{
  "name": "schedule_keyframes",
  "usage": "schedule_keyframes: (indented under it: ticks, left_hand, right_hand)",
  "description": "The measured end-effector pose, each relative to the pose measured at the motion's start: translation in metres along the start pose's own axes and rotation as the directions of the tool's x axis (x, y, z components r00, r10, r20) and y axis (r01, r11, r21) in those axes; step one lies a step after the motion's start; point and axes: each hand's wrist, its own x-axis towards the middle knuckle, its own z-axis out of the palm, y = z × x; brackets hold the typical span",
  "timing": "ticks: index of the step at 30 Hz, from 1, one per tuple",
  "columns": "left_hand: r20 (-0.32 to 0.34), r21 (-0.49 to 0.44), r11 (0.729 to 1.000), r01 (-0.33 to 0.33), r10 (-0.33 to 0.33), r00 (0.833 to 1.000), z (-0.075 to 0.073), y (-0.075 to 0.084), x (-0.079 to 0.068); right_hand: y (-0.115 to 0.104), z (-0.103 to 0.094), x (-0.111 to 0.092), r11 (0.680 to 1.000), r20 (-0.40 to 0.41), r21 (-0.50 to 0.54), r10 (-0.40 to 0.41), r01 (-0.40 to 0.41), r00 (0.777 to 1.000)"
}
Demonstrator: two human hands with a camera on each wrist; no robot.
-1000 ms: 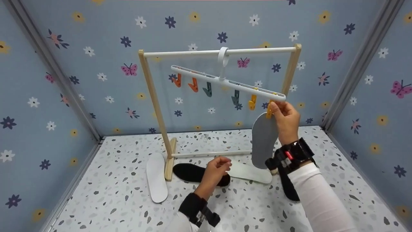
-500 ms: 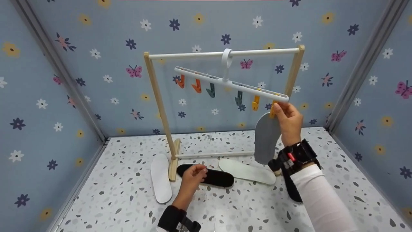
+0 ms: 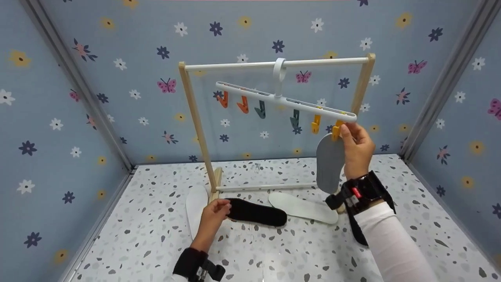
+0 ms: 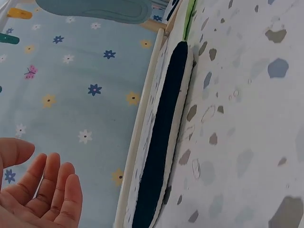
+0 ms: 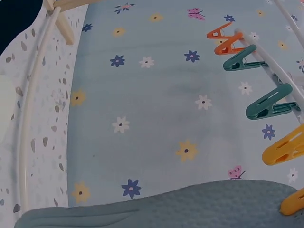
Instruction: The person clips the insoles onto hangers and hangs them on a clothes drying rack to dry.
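Head view: right hand (image 3: 358,149) pinches yellow clip (image 3: 336,132) at hanger (image 3: 278,99) end; grey insole (image 3: 330,166) hangs from clip, just below fingertips. Left hand (image 3: 213,214), fingers loosely curled, holds nothing; near black insole (image 3: 256,212) and white insole (image 3: 195,199).

Left wrist view: relaxed fingers apart from black insole.

Right wrist view: grey insole in clip; green clips (image 5: 268,103) farther from right hand.
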Motion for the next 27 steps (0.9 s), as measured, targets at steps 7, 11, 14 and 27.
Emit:
schedule_keyframes:
  ticks: [7, 11, 14, 27]
  left_hand:
    - [-0.09, 0.023, 0.999, 0.043, -0.041, 0.995, -0.028, 0.001, 0.005]
    - [-0.147, 0.071, 0.993, 0.09, -0.079, 0.986, -0.044, -0.001, 0.009]
    - [-0.186, 0.112, 0.988, 0.11, -0.088, 0.979, -0.055, -0.002, 0.012]
    - [-0.293, 0.244, 0.95, 0.196, -0.121, 0.948, -0.09, -0.013, 0.016]
  right_hand:
    - [-0.001, 0.0, -0.005, 0.996, -0.118, 0.058, -0.063, 0.07, 0.991]
    - [-0.003, 0.0, -0.007, 0.988, -0.15, 0.077, -0.119, 0.131, 0.982]
    - [-0.004, 0.001, -0.01, 0.982, -0.149, 0.086, -0.152, 0.166, 0.977]
    - [-0.005, 0.012, -0.03, 0.979, 0.023, 0.074, -0.192, 0.19, 0.981]
